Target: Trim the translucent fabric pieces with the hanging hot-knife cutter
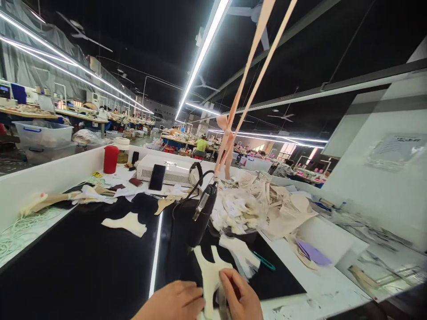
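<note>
Hands bracket a cream piece over black tabletop, strip lights overhead.

Overhead tubes glaring | ceiling dark (strong contrast) | edges stretched | lower right blurred

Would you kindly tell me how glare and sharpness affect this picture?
Head view: the ceiling tube light burns out white; a bright stripe, likely a reflection, crosses the black work surface; the posted notice is too blurred to read.

Bright tube lights hang beneath a dark ceiling
</note>
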Demonstrator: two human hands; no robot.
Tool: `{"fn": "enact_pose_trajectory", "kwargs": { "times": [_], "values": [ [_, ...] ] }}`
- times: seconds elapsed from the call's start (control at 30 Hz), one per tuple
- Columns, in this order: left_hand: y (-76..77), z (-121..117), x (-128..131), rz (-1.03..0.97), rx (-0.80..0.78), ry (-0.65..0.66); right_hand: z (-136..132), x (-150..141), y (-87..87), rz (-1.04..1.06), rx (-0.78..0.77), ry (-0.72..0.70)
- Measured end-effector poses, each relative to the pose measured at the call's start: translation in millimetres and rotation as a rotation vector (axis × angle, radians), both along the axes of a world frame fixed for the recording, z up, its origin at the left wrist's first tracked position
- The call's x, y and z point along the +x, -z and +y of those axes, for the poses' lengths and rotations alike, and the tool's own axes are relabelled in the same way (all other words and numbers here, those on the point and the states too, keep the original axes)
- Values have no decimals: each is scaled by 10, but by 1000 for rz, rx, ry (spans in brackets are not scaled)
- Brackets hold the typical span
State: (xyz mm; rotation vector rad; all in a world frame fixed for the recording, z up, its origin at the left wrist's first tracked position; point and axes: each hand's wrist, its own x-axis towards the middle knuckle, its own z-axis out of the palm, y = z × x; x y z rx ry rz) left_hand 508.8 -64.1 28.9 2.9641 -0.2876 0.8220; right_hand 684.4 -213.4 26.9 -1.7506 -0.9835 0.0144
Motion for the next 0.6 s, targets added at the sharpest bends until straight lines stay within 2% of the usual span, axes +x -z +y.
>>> {"fn": "enact_pose_trajectory", "kwargs": {
  "times": [0.07, 0.17, 0.33, 0.5, 0.6],
  "values": [
    [58, -25, 221, 74, -29, -34, 10, 13, -38, 35, 5, -10],
    [35, -42, 366, 174, -121, -76, 32, 38, -93, 89, 6, -22],
    [-74, -37, 353, 212, -219, -164, 55, 102, -259, 183, 15, -28],
    [-48, -42, 349, 195, -264, -160, -45, 71, -507, 237, 62, -58],
    [-32, -49, 357, 207, -361, -147, -145, -48, -587, 200, 137, -82]
  ]
}}
